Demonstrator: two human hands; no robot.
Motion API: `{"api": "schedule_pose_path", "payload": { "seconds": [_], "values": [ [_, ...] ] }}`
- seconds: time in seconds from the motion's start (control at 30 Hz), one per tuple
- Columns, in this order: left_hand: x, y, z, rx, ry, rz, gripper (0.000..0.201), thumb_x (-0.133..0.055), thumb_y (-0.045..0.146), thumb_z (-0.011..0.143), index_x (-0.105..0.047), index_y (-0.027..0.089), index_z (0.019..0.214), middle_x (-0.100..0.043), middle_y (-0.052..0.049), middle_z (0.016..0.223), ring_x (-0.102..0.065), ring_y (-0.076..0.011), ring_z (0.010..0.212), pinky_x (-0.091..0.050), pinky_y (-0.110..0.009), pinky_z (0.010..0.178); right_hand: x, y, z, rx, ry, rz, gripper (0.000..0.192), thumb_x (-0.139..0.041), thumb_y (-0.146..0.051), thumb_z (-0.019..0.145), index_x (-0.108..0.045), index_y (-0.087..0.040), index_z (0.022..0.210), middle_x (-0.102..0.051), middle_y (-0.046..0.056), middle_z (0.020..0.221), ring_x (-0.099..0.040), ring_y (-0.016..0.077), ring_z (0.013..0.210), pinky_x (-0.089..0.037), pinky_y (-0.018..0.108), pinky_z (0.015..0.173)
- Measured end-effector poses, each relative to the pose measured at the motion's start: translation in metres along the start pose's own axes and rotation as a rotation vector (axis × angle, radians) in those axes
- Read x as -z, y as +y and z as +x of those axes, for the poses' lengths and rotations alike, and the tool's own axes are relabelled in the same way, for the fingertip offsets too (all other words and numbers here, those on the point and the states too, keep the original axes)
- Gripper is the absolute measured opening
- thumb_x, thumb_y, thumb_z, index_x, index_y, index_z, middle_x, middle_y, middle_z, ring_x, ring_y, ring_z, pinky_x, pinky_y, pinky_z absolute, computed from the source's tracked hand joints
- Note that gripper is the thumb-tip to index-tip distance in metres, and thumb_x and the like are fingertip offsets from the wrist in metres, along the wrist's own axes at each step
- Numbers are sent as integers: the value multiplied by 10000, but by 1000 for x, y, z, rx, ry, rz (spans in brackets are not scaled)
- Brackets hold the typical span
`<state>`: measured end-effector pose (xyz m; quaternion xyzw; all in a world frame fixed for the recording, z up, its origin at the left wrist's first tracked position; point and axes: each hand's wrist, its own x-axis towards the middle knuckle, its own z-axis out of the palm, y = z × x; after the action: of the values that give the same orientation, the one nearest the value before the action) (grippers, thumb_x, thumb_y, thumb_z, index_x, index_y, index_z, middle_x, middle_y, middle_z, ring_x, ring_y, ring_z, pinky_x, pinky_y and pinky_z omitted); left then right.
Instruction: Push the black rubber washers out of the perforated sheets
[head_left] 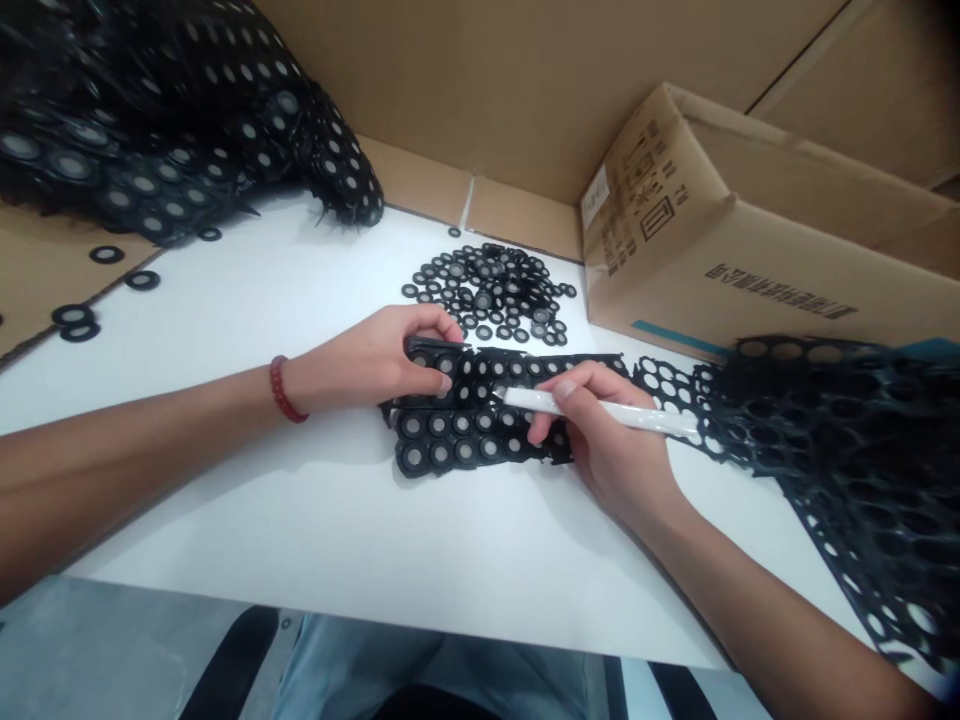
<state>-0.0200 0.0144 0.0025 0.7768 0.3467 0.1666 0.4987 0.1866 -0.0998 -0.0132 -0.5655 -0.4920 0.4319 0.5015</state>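
Black disc sheeting (451,437), layers uncountable, lies on one surface (337,540). The left hand (369,362) has fingers pinching its left part; the right hand (619,440), fingers gripping one white tool (600,411) above it. Behind the sheeting: one ring heap (491,285), one carton (675,270).

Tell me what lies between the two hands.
In the head view, black ring-patterned sheeting lies between the left hand and the right hand. The white pen-like tool, held by the right hand, points across it.

Loose rings (495,285) lie behind the ring sheet (451,440), left of the carton (660,235).
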Motion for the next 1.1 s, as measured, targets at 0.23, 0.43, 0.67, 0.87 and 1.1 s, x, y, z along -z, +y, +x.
{"api": "schedule_pose_path", "payload": {
  "seconds": [0.23,0.43,0.67,0.87,1.1],
  "values": [
    [-10,0,1,41,4,54,365,-654,277,687,-527,208,1022,-645,10,824,-554,-119,642,-411,-223,551,-4,-3,-4,12,-39,-120,126,-570,-301,859,-616,-206,790,-678,-21,625,-610,116,592,-457,245,585],
    [-8,-2,2,32,-60,-81,319,-664,286,699,-510,209,968,-573,51,659,-518,-102,568,-382,-202,510,-4,-4,-2,28,-37,-147,119,-605,-317,834,-636,-202,832,-689,-10,654,-630,131,613,-486,264,600],
    [-10,1,1,36,-66,-136,271,-667,229,689,-513,205,912,-555,63,626,-490,-86,541,-361,-191,489,-7,-5,-2,46,-37,-175,98,-601,-291,837,-634,-201,813,-689,-20,649,-623,109,614,-477,223,583],
    [-15,3,0,60,-28,-205,280,-667,195,677,-508,191,908,-553,59,604,-471,-76,509,-364,-186,470,-13,-3,-5,137,-63,-383,101,-586,-255,834,-662,-211,783,-682,-25,669,-611,109,617,-458,228,589],
    [-7,6,-1,-24,2,-12,266,-670,221,676,-550,175,909,-618,10,774,-567,-128,721,-427,-226,639,-6,-11,-2,12,-38,-297,180,-570,-289,838,-631,-194,698,-662,-20,596,-577,112,559,-433,237,537]
  ]
}}
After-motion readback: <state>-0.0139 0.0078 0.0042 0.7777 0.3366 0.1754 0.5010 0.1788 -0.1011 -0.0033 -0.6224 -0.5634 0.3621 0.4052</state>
